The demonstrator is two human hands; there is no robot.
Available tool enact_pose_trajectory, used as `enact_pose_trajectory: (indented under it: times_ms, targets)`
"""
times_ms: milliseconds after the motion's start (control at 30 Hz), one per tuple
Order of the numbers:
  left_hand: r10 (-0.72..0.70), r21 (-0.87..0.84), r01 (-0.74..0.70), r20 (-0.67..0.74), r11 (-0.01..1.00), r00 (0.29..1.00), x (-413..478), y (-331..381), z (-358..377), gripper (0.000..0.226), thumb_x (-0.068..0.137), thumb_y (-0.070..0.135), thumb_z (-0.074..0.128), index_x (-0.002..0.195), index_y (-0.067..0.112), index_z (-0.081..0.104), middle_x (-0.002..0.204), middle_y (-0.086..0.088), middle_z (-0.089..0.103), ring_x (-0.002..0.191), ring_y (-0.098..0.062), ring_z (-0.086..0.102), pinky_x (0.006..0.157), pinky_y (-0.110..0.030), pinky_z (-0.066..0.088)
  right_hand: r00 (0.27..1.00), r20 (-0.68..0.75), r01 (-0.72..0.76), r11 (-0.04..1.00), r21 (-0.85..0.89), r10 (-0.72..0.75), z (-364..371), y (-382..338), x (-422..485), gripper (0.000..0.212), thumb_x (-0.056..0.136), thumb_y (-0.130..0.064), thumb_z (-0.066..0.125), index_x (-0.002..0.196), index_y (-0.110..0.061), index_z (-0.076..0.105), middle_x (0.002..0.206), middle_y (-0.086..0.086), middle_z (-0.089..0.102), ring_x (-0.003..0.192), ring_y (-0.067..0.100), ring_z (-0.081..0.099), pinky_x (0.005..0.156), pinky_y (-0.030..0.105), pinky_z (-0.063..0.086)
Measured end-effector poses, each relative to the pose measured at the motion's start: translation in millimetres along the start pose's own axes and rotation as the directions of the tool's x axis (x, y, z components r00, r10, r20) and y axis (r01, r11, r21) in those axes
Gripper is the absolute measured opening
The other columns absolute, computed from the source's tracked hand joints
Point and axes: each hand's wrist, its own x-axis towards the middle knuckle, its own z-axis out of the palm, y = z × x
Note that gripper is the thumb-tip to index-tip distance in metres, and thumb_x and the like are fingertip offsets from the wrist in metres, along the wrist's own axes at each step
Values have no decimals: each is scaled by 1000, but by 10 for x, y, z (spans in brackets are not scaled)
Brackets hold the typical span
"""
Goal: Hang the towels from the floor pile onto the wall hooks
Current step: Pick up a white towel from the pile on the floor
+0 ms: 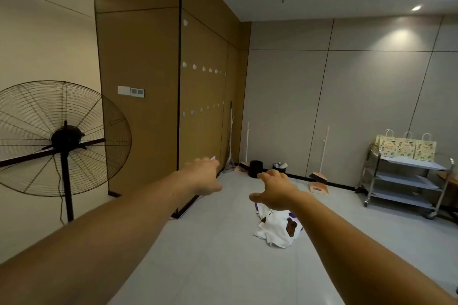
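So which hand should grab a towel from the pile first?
Probably the right hand: it hangs open in line with the towel pile on the floor. The left hand reaches off toward the brown wall, away from the pile.

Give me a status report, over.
Left hand and right hand open, empty. Towel pile on floor ahead. Wall hooks bare. Nothing blocking.
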Motion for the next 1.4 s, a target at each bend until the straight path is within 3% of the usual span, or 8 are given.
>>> enact_pose_trajectory:
  times_ms: [267,667,800,1233,1400]
  targets:
    - [24,-5,-24,51,1000,998,1089,-260,281,72,84,39,58,147,23,28,149,-6,35,132,-29,37,102,-43,37,998,17,-59,998,-27,59,190,198,1042,84,82,-62,60,150,-27,26,158,4,21,144,33,17,114,55,26]
    - [-29,24,29,27,999,999,3082,-481,400,62,88,41,56,141,17,37,145,-9,38,131,-29,37,103,-43,37,1000,-19,-6,1000,4,6,119,740,3168,81,84,-58,61,151,-28,25,157,4,23,143,33,18,113,53,25]
    - [-17,17,17,28,1000,999,3680,-584,497,61,88,40,57,142,17,36,145,-8,39,132,-28,37,106,-43,36,1000,27,4,1000,12,-4,195,841,3797,85,84,-58,62,152,-29,20,159,5,18,145,34,16,115,55,23]
    - [18,-85,-11,77,996,997,6135,-1690,910,71,87,37,59,147,16,27,149,-10,33,132,-29,37,105,-44,40,999,-11,-34,999,-25,34,419,996,6197,71,82,-57,62,142,-26,39,144,7,37,132,34,32,106,49,32]
    - [89,-75,-84,60,994,994,7058,-1928,1007,69,90,39,57,147,14,28,148,-11,34,129,-28,39,102,-41,42,998,1,-65,997,-30,65,511,1130,7023,73,83,-57,62,145,-28,36,146,6,36,134,35,30,108,50,30]
